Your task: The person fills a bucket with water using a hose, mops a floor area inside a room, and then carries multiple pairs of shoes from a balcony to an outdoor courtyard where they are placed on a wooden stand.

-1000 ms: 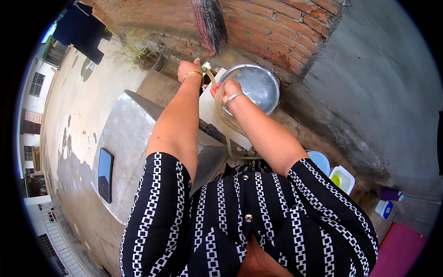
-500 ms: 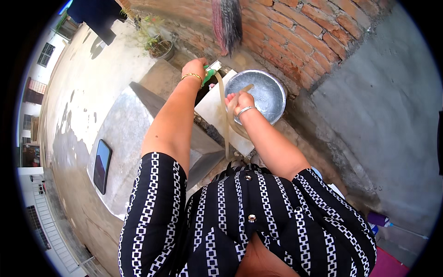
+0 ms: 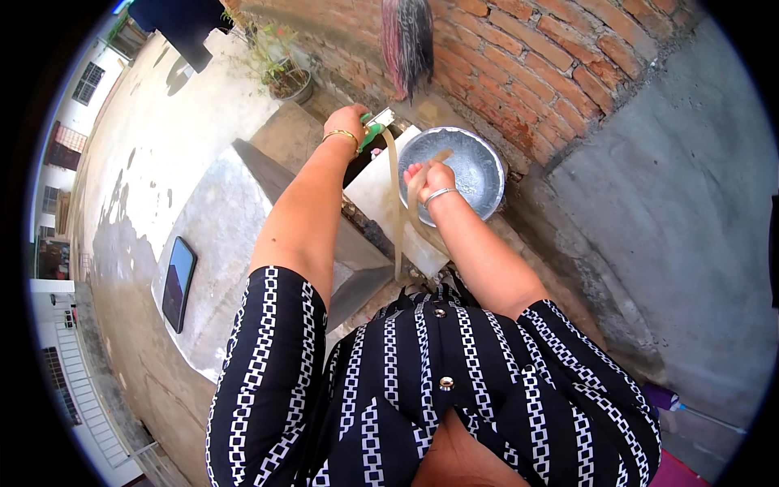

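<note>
My left hand (image 3: 347,122) is closed around a green tap (image 3: 373,131) with a pale metal part, from which a yellowish hose (image 3: 395,203) hangs down in a loop. The fingers are partly hidden behind the back of the hand. Closed on the hose near its free end, my right hand (image 3: 428,180) points it over a round silver metal basin (image 3: 489,166). Water with ripples and foam shows inside the basin. The basin sits partly on a pale slab (image 3: 375,183).
A phone (image 3: 178,284) lies on a grey concrete block (image 3: 215,211) at left. Beyond it stands a potted plant (image 3: 288,81). A brick wall (image 3: 519,65) rises behind the basin, with a pinkish-grey mop head (image 3: 408,49) hanging there. A purple object (image 3: 661,398) lies at lower right.
The whole view has shifted slightly. Both hands keep their holds on the tap and the hose, and the water surface in the basin looks different.
</note>
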The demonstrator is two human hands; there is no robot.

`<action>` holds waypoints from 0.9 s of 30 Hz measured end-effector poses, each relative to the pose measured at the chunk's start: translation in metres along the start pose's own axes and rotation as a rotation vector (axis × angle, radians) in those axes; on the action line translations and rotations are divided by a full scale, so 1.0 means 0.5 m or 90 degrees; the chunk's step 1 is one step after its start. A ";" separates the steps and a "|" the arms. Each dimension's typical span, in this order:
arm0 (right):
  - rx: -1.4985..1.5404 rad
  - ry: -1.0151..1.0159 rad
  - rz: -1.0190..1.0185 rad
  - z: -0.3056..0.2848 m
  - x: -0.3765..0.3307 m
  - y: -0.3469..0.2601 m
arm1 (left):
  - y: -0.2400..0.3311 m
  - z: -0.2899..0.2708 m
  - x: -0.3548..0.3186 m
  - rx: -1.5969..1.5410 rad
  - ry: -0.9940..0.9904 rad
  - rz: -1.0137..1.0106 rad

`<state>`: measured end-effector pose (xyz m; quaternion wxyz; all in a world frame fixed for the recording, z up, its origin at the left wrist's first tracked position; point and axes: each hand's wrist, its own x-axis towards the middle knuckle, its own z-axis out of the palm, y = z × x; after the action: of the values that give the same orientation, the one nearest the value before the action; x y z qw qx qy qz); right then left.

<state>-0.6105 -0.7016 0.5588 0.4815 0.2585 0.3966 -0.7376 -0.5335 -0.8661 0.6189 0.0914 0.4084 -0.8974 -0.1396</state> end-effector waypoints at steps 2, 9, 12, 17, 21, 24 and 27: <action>0.002 -0.005 0.003 -0.008 0.002 -0.008 | 0.006 -0.010 0.003 0.046 -0.034 0.032; 0.031 0.001 -0.001 -0.030 0.001 -0.018 | 0.018 0.008 -0.029 0.018 0.104 0.023; 0.018 0.006 -0.009 -0.040 -0.005 -0.008 | 0.029 0.009 -0.008 0.020 0.067 -0.081; 0.012 0.005 -0.008 -0.055 -0.017 -0.016 | 0.011 0.012 0.009 0.021 0.055 0.077; 0.018 0.007 -0.010 -0.061 -0.032 -0.025 | 0.022 -0.002 0.006 -0.013 -0.019 0.072; 0.007 -0.003 -0.029 -0.056 -0.030 -0.039 | 0.041 0.003 0.008 0.015 -0.021 0.046; 0.008 -0.013 -0.035 -0.050 -0.035 -0.042 | 0.056 -0.008 -0.005 0.088 0.102 -0.051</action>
<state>-0.6225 -0.6671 0.5655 0.4634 0.2432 0.3938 -0.7556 -0.5506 -0.8475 0.6319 0.1288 0.4589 -0.8778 -0.0477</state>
